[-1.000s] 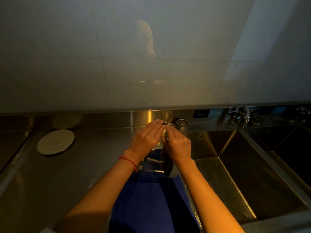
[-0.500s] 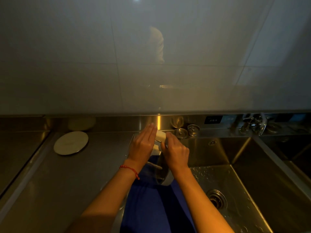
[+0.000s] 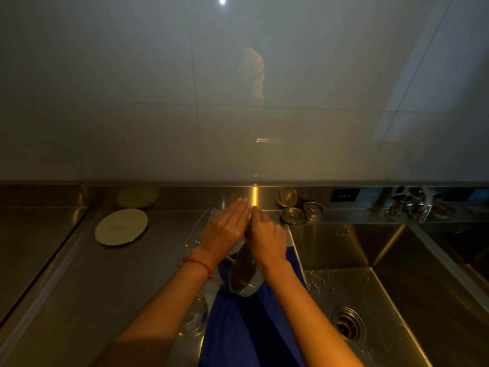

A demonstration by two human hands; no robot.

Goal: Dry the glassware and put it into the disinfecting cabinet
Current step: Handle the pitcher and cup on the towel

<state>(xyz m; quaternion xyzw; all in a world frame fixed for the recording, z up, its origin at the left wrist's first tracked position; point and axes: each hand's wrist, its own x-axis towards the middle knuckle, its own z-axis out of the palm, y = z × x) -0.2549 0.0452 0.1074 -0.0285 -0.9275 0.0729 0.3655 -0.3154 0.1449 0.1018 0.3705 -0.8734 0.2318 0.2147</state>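
Both hands have slid right along the worktop (image 3: 79,287). The left hand (image 3: 225,229) lies flat with straight fingers on the glass (image 3: 242,271) (over blue cloth (image 3: 251,327)); the right hand (image 3: 267,234) curls round it.

1. We found a small dark panel (image 3: 344,195) on the steel backsplash behind the sink; it carried pale characters, but they were too small and blurred for us to read.
2. We could read no other text, brand or number.

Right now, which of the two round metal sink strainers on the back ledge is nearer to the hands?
The left strainer, the flat plug-like one. It lies closer to the right hand than the perforated basket strainer on its right.
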